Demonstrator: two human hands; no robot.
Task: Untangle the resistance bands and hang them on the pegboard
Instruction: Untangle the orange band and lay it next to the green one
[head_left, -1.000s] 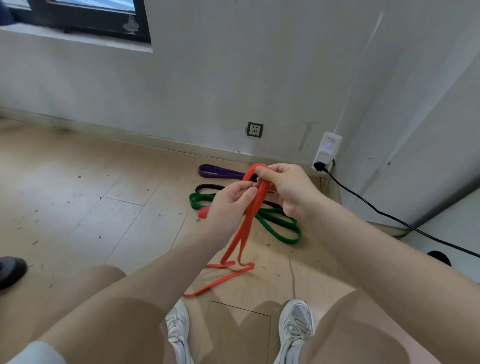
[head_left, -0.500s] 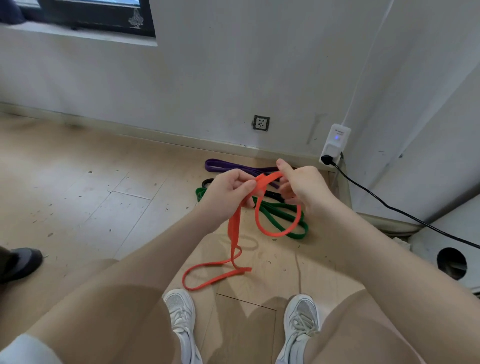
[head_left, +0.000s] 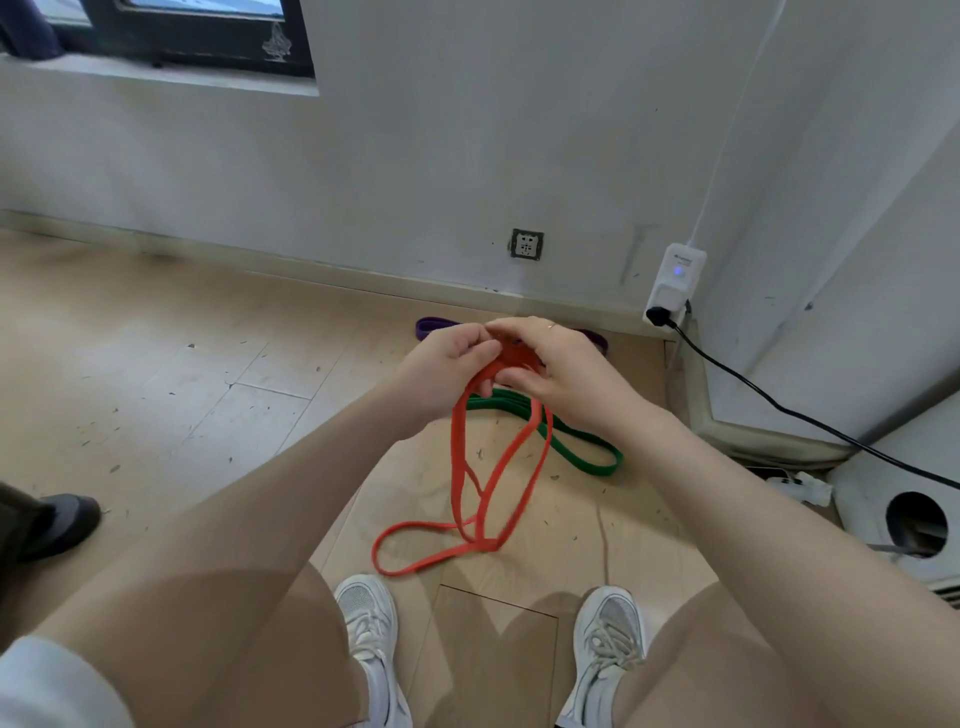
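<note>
Several strands of the orange band (head_left: 488, 467) hung from our grasp to the floor (head_left: 208, 395); our left hand (head_left: 447, 364) and right hand (head_left: 556, 364) both pinched its bunched top. Best, we judged, to spread the loops gently, clear of the green band (head_left: 582, 447).

Both forearms extend forward and converge at frame centre, bare, wrists roughly level. Left hand (head_left: 447, 364): fingers curled inward, thumb across the top, gripping the bunched top of the orange band (head_left: 457, 467). Right hand (head_left: 556, 364): knuckles up, fingers curled down over the same bunch, ring on one finger. The two hands touch at the fingertips. Legs below, knees bent, feet in white shoes.
</note>
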